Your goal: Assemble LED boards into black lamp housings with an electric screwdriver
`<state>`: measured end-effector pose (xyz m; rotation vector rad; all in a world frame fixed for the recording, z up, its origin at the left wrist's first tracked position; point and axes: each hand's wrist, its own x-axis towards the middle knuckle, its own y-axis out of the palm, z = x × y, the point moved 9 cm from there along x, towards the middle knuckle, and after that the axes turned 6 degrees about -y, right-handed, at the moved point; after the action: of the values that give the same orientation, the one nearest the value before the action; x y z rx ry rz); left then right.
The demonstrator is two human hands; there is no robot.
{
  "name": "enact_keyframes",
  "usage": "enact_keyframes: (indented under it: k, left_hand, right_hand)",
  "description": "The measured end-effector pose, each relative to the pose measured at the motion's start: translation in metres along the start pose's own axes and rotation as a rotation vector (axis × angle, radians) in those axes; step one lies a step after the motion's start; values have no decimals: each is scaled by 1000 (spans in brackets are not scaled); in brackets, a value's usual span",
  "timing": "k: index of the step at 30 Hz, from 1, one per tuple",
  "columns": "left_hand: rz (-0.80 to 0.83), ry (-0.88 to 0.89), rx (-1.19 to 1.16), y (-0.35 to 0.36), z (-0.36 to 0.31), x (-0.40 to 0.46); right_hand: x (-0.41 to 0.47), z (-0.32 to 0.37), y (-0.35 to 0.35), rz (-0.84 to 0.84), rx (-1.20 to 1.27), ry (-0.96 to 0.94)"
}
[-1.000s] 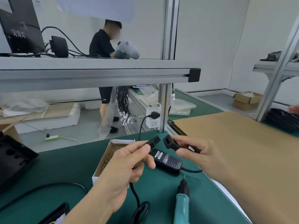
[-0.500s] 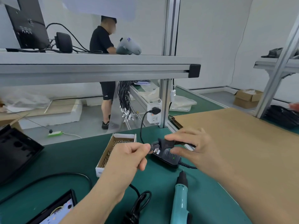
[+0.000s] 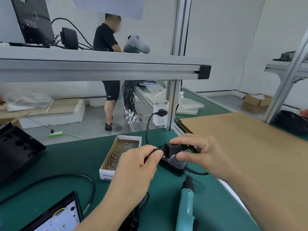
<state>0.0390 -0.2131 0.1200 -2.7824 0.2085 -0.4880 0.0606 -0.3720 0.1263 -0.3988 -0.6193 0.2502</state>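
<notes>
My left hand (image 3: 135,170) pinches a black cable plug (image 3: 155,151) between thumb and fingers. My right hand (image 3: 198,150) grips the black socket connector (image 3: 173,150), and the two connectors are joined above a black power adapter (image 3: 175,164) lying on the green mat. A teal electric screwdriver (image 3: 185,205) lies on the mat below my hands, tip pointing away from me. A black lamp housing with an LED board (image 3: 58,215) sits at the bottom left. An empty black housing (image 3: 15,150) lies at the left edge.
An open white box of screws (image 3: 121,153) stands left of my hands. A brown cardboard sheet (image 3: 250,155) covers the bench on the right. A socket block (image 3: 160,116) hangs on the aluminium post. A person stands beyond the upper shelf (image 3: 100,67).
The two connectors were apart a second ago; my hands brought them together and they are now joined. The camera view tilted down a little.
</notes>
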Motion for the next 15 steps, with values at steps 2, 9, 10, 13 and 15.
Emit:
enact_keyframes:
  k: [2,9,10,13,15]
  left_hand:
    - [-9,7,-5,2,2,0]
    - [16,-106,-148,3,27,8]
    - [26,-121,-149,4,30,8]
    - [72,-219,-169,12,45,10]
    - [83,-315,-227,16,57,14]
  right_hand:
    - [0,0,3,-8,-19,-11]
    - [8,1,7,16,-81,-30]
    - [9,-2,8,30,-87,-19]
    - [13,-12,10,67,-133,13]
    - [18,-18,10,68,-234,7]
